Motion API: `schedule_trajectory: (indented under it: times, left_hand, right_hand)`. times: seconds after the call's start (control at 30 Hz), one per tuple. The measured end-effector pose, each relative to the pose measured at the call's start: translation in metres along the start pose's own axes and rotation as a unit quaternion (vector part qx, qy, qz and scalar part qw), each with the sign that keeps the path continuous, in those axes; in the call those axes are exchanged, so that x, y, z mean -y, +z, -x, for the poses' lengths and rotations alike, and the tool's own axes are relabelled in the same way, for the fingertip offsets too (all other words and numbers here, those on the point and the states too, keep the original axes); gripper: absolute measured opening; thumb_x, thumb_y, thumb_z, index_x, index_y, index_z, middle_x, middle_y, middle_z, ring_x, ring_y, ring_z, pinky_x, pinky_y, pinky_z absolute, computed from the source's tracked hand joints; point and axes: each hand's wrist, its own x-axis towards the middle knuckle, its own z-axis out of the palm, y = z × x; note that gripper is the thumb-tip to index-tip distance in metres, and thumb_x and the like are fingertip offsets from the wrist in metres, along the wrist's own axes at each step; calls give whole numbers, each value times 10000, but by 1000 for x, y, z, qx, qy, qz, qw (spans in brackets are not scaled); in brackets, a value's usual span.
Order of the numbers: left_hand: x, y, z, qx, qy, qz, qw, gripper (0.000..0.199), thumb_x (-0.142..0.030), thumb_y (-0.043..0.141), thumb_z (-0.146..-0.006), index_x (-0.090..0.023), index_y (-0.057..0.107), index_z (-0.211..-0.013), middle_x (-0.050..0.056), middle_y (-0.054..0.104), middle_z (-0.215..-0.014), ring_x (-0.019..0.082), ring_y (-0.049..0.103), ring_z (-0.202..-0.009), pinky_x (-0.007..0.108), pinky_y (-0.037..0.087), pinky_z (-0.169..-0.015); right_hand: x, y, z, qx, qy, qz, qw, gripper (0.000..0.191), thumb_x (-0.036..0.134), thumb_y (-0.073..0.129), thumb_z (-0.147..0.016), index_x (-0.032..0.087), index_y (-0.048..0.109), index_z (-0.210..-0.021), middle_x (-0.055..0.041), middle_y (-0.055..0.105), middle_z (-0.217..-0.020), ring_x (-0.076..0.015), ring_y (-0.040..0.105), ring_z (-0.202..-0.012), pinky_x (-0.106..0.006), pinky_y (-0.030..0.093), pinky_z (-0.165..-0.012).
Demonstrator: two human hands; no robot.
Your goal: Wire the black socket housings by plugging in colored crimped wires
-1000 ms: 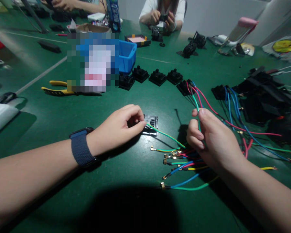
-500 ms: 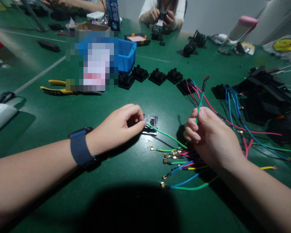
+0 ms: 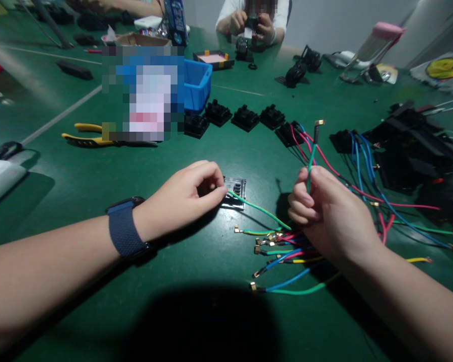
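Observation:
Thumb and forefinger of my left hand (image 3: 196,188) are closed in a pinch on the end of a green-and-yellow wire (image 3: 260,208), over a small black plastic part (image 3: 240,188) on the table. My hand covers the left side of that part. Away to the right, my right hand (image 3: 326,206) is closed around a green wire (image 3: 312,156). The wire's brass terminal (image 3: 319,122) sticks up above my fingers, with a dark sleeve below it. Under and beside this hand lies a bundle of loose coloured wires (image 3: 302,254) with brass terminals.
Several black plastic housings (image 3: 245,118) stand in a row farther back, before a blue bin (image 3: 198,85). Yellow-handled pliers (image 3: 88,142) lie left, partly behind a pixelated patch. Black parts and wires (image 3: 411,146) crowd the right. A co-worker's hands (image 3: 264,30) hold a dark part across the table.
The green wire in my right hand has turned slightly, so its terminal now faces differently and catches more light. My left hand stays in place.

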Motion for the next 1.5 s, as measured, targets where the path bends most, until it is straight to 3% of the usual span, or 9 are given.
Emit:
schedule_trajectory:
  times: [0.3, 0.5, 0.83, 1.03, 1.2, 1.5]
  left_hand:
    - [0, 0, -1, 2, 1, 1, 1000, 139, -283, 524, -852, -158, 535, -793, -12, 506, -776, 116, 489, -710, 237, 393, -658]
    - [-1, 0, 0, -1, 2, 0, 1000, 136, -271, 530, -851, -150, 539, -788, -17, 502, -768, 107, 486, -708, 229, 389, -659]
    - [0, 0, 0, -4, 3, 0, 1000, 129, -267, 536, -848, -152, 541, -789, -19, 501, -764, 107, 485, -706, 227, 390, -655]
    - [-1, 0, -2, -5, 2, 1, 1000, 124, -263, 541, -843, -152, 543, -788, -19, 505, -763, 107, 485, -700, 228, 388, -647]
    - [0, 0, -1, -8, 3, 0, 1000, 125, -262, 544, -842, -151, 543, -784, -19, 505, -761, 106, 486, -700, 227, 389, -649]
    - [0, 1, 0, -6, 4, -2, 1000, 125, -267, 539, -846, -153, 541, -796, -19, 509, -770, 107, 489, -709, 229, 393, -658]
  right_hand:
    - [-1, 1, -1, -13, -5, 6, 1000, 144, 381, 477, -888, 253, 462, -823, 83, 309, -480, -62, 163, -384, -196, 132, -372]
    - [-2, -1, 0, 35, -3, 18, 999, 205, 380, 473, -904, 226, 455, -771, 85, 302, -476, -49, 171, -379, -183, 136, -362]
    - [-1, -1, 0, 42, 7, 12, 999, 209, 286, 432, -925, 201, 472, -739, 77, 339, -476, -35, 208, -359, -174, 132, -355]
    - [-3, -2, -1, 37, -13, 35, 999, 104, 276, 426, -934, 244, 502, -870, 78, 389, -487, -42, 222, -358, -174, 152, -361]
    - [-3, -2, 0, 54, -6, 31, 998, 117, 268, 416, -937, 245, 497, -856, 80, 382, -494, -39, 195, -356, -169, 139, -351]
    - [-2, -2, 1, 55, -1, 31, 998, 110, 189, 478, -889, 179, 556, -812, 46, 423, -608, -37, 292, -427, -167, 163, -364]
